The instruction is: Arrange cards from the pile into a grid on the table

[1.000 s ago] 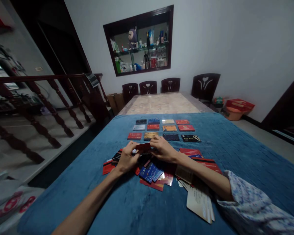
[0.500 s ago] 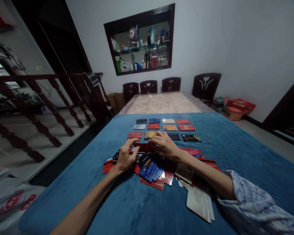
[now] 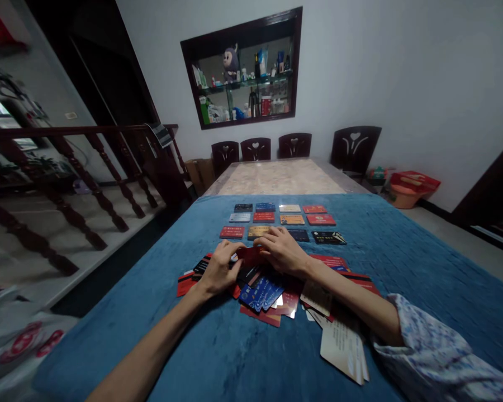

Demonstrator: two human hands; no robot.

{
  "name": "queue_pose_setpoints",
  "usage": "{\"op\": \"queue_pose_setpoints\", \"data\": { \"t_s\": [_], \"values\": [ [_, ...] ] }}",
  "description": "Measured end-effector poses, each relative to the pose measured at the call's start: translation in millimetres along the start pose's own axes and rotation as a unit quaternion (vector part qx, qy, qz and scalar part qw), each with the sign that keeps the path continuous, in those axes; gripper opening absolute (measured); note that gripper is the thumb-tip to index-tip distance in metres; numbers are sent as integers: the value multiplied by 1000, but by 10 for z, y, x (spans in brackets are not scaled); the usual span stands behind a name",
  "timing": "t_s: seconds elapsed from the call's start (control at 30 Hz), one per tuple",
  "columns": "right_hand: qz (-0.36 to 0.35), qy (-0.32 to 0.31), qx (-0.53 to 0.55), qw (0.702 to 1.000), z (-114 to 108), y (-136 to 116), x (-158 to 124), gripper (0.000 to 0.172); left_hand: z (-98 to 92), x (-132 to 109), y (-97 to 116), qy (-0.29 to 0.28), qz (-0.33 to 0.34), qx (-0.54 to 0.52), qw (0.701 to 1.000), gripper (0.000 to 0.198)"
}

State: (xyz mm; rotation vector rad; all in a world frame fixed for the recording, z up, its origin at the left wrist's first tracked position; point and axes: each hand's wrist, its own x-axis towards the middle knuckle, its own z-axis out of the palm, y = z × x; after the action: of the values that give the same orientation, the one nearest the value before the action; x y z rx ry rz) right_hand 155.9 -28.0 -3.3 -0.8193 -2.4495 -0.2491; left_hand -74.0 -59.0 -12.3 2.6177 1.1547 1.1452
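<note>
A dark red card (image 3: 248, 254) is held between both hands, just above a loose heap of plastic cards (image 3: 263, 291) on the blue cloth (image 3: 218, 346). My left hand (image 3: 220, 269) pinches its left end with curled fingers. My right hand (image 3: 283, 252) grips its right end, fingers bent over the top. Beyond the hands, several cards (image 3: 281, 222) lie face up in neat rows. A small stack of pale cards (image 3: 344, 349) lies under my right forearm.
The blue cloth covers the near part of a long marble-topped table (image 3: 276, 177). Dark wooden chairs (image 3: 293, 145) stand at its far end. A wooden stair railing (image 3: 79, 167) runs along the left. A red basin (image 3: 411, 187) sits on the floor at right.
The left hand briefly loosened with fingers stretched toward the card, then curled back onto it. The red card stays between both hands, nearly in the same place.
</note>
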Motion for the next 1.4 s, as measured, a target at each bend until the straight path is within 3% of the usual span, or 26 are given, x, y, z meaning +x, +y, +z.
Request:
{"op": "queue_pose_setpoints", "data": {
  "t_s": [0.2, 0.73, 1.07, 1.4],
  "values": [
    [8, -42, -12, 999, -46, -26, 6, 37, 16, -1, 1, -34, -29, 38, 998, 36],
    [12, -50, -35, 998, -74, -54, 23, 53, -5, 15, -15, 18, -118, -17, 993, 27],
    [0, 15, -83, 996, -16, -8, 24, 39, 7, 25, 23, 49, -44, 75, 995, 34],
    [2, -6, -78, 997, -130, 51, 42, 43, -4, 87, 104, 7, 0, 218, 976, 49]
  ]
}}
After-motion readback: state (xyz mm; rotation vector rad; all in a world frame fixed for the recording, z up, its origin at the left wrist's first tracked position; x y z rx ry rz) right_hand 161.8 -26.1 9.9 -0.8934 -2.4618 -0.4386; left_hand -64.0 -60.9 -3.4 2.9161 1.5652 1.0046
